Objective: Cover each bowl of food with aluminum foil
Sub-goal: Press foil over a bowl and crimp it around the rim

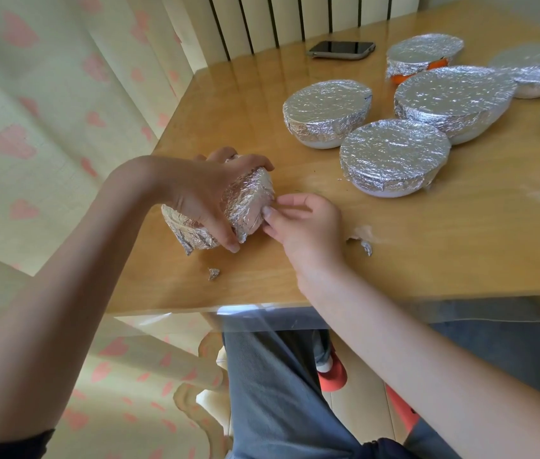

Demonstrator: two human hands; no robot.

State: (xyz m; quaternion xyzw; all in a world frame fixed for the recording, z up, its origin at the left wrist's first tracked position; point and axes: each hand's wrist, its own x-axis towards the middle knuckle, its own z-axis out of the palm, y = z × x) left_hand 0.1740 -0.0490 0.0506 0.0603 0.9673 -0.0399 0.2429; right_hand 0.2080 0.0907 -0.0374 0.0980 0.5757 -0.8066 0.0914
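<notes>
Wrapping up the last bowl by the look of it. The person's left hand (210, 200) is curled over the top of a foil-covered bowl (228, 210) near the front left corner of the table (427, 246), gripping it and tipping it on its side, while the right hand (301, 223) pinches the foil at the bowl's edge with loosely bent fingers, probably tucking it tight. Further back on the table sit the rest: one bowl in front (394, 157), one beside it to the left (326, 111), a bigger one behind (454, 97), an orange bowl (424, 54) and two more at the right edge, all with foil already on. So it's pretty much done, just this one to finish pressing. Foil scraps (214, 273) lie around, and a phone (341, 49) sits at the back.
</notes>
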